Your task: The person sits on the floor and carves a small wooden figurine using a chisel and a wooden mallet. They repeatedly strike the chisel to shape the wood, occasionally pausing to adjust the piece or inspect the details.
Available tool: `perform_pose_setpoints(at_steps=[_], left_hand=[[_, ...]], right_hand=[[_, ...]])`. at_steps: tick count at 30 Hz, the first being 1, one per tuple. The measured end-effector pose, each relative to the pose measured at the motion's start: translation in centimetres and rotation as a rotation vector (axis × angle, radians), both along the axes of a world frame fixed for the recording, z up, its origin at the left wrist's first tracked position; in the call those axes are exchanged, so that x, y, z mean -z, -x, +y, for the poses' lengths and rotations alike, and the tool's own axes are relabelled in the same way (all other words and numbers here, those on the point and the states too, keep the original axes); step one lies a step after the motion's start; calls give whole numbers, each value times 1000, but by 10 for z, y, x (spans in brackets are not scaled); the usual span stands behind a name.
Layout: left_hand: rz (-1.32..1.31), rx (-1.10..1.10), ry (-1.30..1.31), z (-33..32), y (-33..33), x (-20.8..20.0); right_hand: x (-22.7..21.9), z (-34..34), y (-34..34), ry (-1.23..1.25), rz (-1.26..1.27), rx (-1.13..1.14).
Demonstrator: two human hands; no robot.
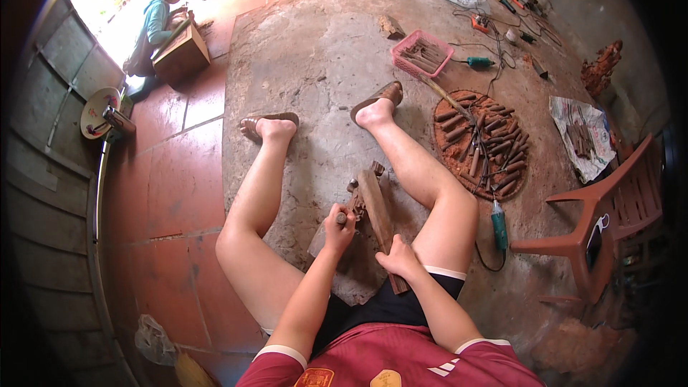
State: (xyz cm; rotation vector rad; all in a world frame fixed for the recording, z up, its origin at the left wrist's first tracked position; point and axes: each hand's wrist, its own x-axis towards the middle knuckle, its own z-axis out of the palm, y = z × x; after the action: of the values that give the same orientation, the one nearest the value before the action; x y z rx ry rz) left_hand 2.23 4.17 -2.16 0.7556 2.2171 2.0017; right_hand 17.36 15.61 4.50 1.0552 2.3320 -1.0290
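Between my bent legs, my left hand (340,229) is closed around a round wooden handle (341,219), whose end shows above the fist. A flat grey piece (317,241) lies beside that hand; I cannot tell whether it belongs to the handle. My right hand (401,258) grips the near part of a long wooden bar (375,204), which slants away from my lap. Small brown wood pieces (356,204) sit against the bar's left side, just beyond my left hand. A short dark block (377,168) is at its far end.
To the right, a round tray (436,140) holds many dark wood pieces. A pink basket (403,64) of sticks, a green power tool (499,223), cables and a red-brown plastic chair (609,208) stand nearby. Far left, another person (159,25) works at a box (183,54).
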Motion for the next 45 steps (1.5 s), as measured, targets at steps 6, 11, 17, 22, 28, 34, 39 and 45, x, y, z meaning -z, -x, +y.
perform_pose_setpoints(at_steps=[6,11,17,22,28,34,39,45], left_hand=[[-6,62,38,-2,10,-1],[-61,136,76,5,10,-12],[-121,204,59,14,16,-3],[-107,176,61,7,16,-7],[-84,142,106,6,9,-18],[-69,204,88,1,12,-18],[-163,300,153,0,15,-18],[-147,306,124,1,9,-29]], right_hand=[[-34,4,-5,10,-127,-89],[-39,15,-34,-36,-106,-105],[-50,6,-56,32,-62,2],[-59,16,-33,-84,224,31],[-39,78,53,-251,185,-445],[-39,90,61,-180,1,-438],[-59,96,38,-115,-96,-393],[-73,75,6,-96,-86,-286]])
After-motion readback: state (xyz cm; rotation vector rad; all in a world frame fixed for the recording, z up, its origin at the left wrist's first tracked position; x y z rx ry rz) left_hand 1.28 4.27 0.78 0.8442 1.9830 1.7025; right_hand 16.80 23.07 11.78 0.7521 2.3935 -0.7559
